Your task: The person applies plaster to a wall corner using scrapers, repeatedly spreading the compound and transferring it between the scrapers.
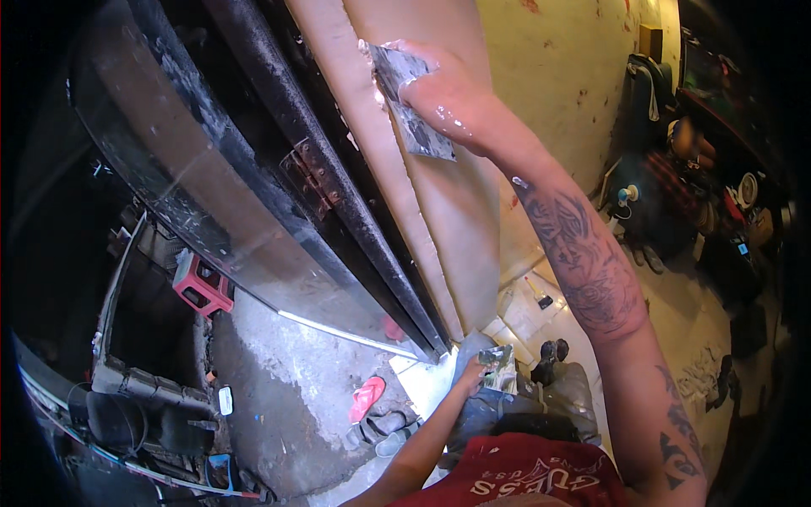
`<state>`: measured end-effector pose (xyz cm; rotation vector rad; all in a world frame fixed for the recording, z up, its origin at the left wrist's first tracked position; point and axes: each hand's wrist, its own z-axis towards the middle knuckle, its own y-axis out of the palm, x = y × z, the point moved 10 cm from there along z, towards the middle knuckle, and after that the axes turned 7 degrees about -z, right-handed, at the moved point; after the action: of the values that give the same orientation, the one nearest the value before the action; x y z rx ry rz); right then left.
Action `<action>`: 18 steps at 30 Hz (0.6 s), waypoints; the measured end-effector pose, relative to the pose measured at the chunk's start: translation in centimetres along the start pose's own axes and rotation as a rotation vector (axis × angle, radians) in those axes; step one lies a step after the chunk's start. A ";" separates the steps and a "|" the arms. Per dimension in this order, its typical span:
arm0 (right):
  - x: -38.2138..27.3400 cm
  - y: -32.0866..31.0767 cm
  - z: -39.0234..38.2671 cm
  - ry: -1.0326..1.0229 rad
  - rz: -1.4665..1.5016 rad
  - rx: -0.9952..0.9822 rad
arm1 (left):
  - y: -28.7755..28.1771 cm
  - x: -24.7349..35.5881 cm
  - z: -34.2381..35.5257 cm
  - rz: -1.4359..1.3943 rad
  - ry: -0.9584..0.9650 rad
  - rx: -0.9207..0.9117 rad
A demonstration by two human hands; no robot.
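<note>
Your right hand (443, 89) fingers are closed on the top of a flat metal trowel (411, 106), and you press its blade flat against the beige door-frame strip (439, 211), near the strip's upper end, probably so the wet filler spreads evenly. Your left hand (473, 372) hangs low by your knee with its fingers clamped on a second small plate (500, 367), held level, probably to carry more filler. Beside the strip stand the dark metal door (338, 194) with its rusty hinge (311, 173).

Leftward travel along the wall strip (439, 211) is being blocked by the dark door frame (338, 177) and its hinge (311, 176); bare wall (557, 76) rightward is being left open.
</note>
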<state>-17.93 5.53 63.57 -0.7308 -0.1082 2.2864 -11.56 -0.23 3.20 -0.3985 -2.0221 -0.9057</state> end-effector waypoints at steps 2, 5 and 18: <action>0.1 0.4 0.3 0.012 -0.057 -0.028 | 0.1 -0.1 -0.1 -0.019 0.007 -0.002; -0.5 0.6 0.1 -0.036 -0.143 0.006 | -0.1 0.1 -0.2 0.009 0.042 0.000; 1.9 2.3 -3.9 0.078 -0.170 -0.169 | 0.4 0.7 -0.2 -0.015 0.005 -0.007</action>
<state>-18.34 4.57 58.79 -0.8626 -0.3183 2.1015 -11.59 -0.18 3.99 -0.3847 -2.0204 -0.9225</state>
